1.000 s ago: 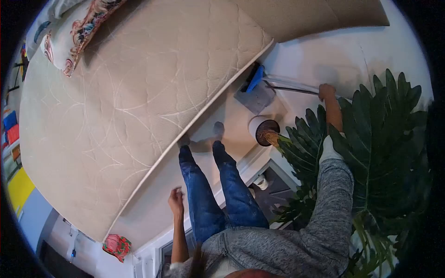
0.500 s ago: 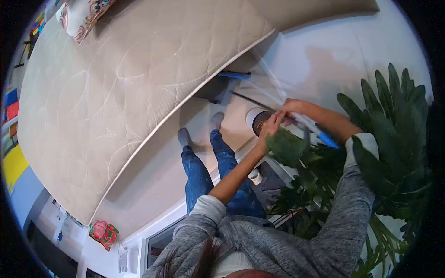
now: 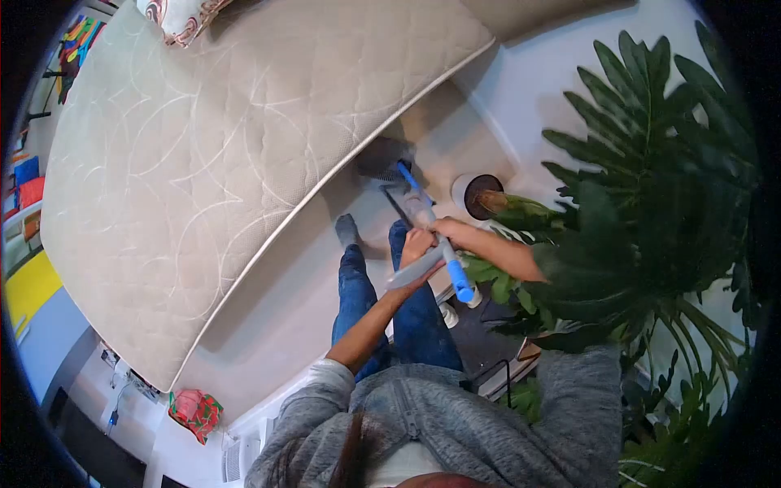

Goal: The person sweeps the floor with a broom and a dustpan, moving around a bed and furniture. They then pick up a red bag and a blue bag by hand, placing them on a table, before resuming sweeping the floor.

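Note:
A long grey-and-blue handle point(image 3: 447, 252), blurred by motion, slants down toward a dark bristled broom head point(image 3: 384, 160) at the mattress edge. My right hand point(image 3: 447, 230) is wrapped around this handle. Close beside it, my left hand point(image 3: 418, 242) is closed around a second, grey stick point(image 3: 416, 269), whose far end is thin and dark and whose kind I cannot make out. Both hands are over the floor in front of my legs. To their right stands a white plant pot point(image 3: 462, 191) with dark soil, and its stem leans to the right.
The tilted beige mattress point(image 3: 203, 163) fills the left and upper view. Large green leaves point(image 3: 643, 220) hang over my right forearm. A white wall point(image 3: 537, 89) stands behind the pot. A red-and-green bag point(image 3: 195, 413) lies at the lower left.
Both hands have moved left and toward my body, away from the plant pot, with the sticks. The broom head has shifted left and down along the mattress edge. My view has also shifted.

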Motion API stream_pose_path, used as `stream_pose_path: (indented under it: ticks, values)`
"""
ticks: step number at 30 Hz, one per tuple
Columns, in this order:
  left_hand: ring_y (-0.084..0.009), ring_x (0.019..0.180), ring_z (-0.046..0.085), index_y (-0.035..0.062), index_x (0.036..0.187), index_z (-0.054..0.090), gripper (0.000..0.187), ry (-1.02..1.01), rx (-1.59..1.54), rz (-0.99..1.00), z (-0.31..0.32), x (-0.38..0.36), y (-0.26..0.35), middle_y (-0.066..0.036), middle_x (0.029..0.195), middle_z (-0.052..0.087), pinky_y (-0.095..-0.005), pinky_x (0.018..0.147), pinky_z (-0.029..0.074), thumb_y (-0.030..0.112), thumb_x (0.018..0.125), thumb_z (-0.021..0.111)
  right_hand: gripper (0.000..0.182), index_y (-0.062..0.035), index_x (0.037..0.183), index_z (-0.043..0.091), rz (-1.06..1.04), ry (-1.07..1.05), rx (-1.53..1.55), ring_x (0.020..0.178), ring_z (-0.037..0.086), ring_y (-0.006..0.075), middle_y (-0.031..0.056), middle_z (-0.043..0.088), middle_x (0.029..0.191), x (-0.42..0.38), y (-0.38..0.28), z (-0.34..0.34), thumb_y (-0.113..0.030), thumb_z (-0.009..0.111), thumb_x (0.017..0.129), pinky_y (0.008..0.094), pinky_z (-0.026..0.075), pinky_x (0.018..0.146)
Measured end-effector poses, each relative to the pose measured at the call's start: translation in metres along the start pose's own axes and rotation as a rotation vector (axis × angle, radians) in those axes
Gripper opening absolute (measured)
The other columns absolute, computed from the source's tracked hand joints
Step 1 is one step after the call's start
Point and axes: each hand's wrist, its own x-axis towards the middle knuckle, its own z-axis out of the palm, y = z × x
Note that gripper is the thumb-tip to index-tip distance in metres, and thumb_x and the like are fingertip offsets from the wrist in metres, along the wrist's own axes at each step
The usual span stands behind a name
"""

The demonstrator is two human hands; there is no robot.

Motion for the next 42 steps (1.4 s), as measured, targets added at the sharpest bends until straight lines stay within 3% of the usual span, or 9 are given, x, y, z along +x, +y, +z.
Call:
stream_pose_path:
  ticks: [3, 8, 10, 13, 20, 23, 26, 33, 42]
  values:
    - [-0.0227, 0.056, 0.043, 0.0047, 0.064, 0.046, 0.021, -0.145, -0.157, 0.078, -0.019, -0.005, 0.012, -0.008, 0.059, 0.041, -0.0302, 0.056, 0.035, 0.020, 0.062, 0.060, 0.016, -0.0018, 0.080, 0.048, -0.013, 0.197, 0.197, 0.049, 0.046, 0.0112, 0.0001, 0.047, 0.059, -0.100, -0.038, 0.061, -0.017, 0.047, 0.074, 0.0258, 0.038, 0.043]
    - [-0.0236, 0.059, 0.045, 0.0049, 0.055, 0.042, 0.019, -0.184, 0.125, 0.131, -0.091, -0.019, -0.001, -0.007, 0.057, 0.040, -0.0311, 0.054, 0.035, 0.017, 0.059, 0.057, 0.013, -0.0041, 0.080, 0.043, 0.010, -0.038, 0.834, 0.040, 0.036, 0.0096, 0.0003, 0.038, 0.052, -0.106, 0.046, -0.002, -0.016, 0.044, 0.075, 0.0229, 0.032, 0.037]
    - [-0.0239, 0.067, 0.049, 0.0029, 0.059, 0.047, 0.012, -0.160, 0.160, -0.194, -0.108, -0.031, 0.003, -0.008, 0.065, 0.047, -0.0310, 0.062, 0.037, 0.013, 0.061, 0.054, 0.014, -0.0058, 0.083, 0.043, -0.083, 0.150, 0.914, 0.037, 0.034, 0.0080, 0.0000, 0.040, 0.053, -0.123, 0.048, 0.009, -0.016, 0.046, 0.074, 0.0218, 0.029, 0.032]
    - [-0.0231, 0.078, 0.050, 0.0009, 0.065, 0.052, 0.005, -0.014, -0.002, -0.405, -0.121, -0.032, 0.007, -0.010, 0.076, 0.053, -0.0305, 0.072, 0.038, 0.006, 0.064, 0.051, 0.013, -0.0069, 0.081, 0.042, -0.169, 0.645, 0.578, 0.034, 0.033, 0.0085, 0.0021, 0.042, 0.055, -0.109, 0.019, 0.010, -0.015, 0.044, 0.072, 0.0222, 0.029, 0.029]
    - [-0.0213, 0.089, 0.047, -0.0010, 0.065, 0.054, 0.010, 0.317, -0.047, -0.618, -0.098, -0.038, 0.000, -0.009, 0.079, 0.054, -0.0339, 0.083, 0.033, -0.004, 0.064, 0.044, 0.011, -0.0096, 0.083, 0.042, -0.248, 0.768, 0.321, 0.036, 0.035, 0.0080, 0.0007, 0.043, 0.058, -0.071, -0.006, -0.069, -0.011, 0.044, 0.071, 0.0212, 0.030, 0.032]
    - [-0.0211, 0.086, 0.048, -0.0008, 0.063, 0.053, 0.012, 0.250, -0.034, -0.589, -0.086, -0.043, -0.010, -0.009, 0.077, 0.054, -0.0338, 0.085, 0.032, -0.007, 0.063, 0.043, 0.013, -0.0095, 0.084, 0.042, -0.364, 0.336, 0.804, 0.044, 0.039, 0.0081, 0.0010, 0.043, 0.060, -0.047, 0.037, -0.143, -0.010, 0.046, 0.071, 0.0213, 0.032, 0.036]
    - [-0.0210, 0.082, 0.050, 0.0003, 0.062, 0.053, 0.004, 0.246, -0.028, -0.567, -0.075, -0.039, -0.014, -0.009, 0.073, 0.055, -0.0346, 0.085, 0.032, 0.000, 0.065, 0.050, 0.015, -0.0069, 0.082, 0.041, -0.598, 0.406, 0.825, 0.050, 0.040, 0.0087, 0.0017, 0.042, 0.060, -0.014, 0.058, -0.215, -0.008, 0.048, 0.069, 0.0215, 0.033, 0.042]
    - [-0.0182, 0.071, 0.052, 0.0012, 0.056, 0.048, 0.015, 0.302, 0.091, -0.561, -0.065, -0.020, -0.014, -0.010, 0.066, 0.054, -0.0382, 0.084, 0.034, 0.002, 0.071, 0.045, 0.014, -0.0050, 0.082, 0.041, -0.701, 0.287, 0.957, 0.051, 0.040, 0.0096, 0.0023, 0.042, 0.060, -0.008, -0.046, -0.161, -0.008, 0.047, 0.070, 0.0221, 0.034, 0.044]
    - [-0.0199, 0.074, 0.051, 0.0007, 0.057, 0.049, 0.014, 0.341, 0.083, -0.491, -0.060, -0.024, -0.020, -0.010, 0.069, 0.055, -0.0357, 0.080, 0.037, 0.003, 0.070, 0.050, 0.016, -0.0055, 0.084, 0.042, -0.304, 0.193, 0.874, 0.038, 0.036, 0.0166, 0.0039, 0.035, 0.047, 0.060, -0.127, -0.127, -0.007, 0.041, 0.068, 0.0296, 0.031, 0.036]
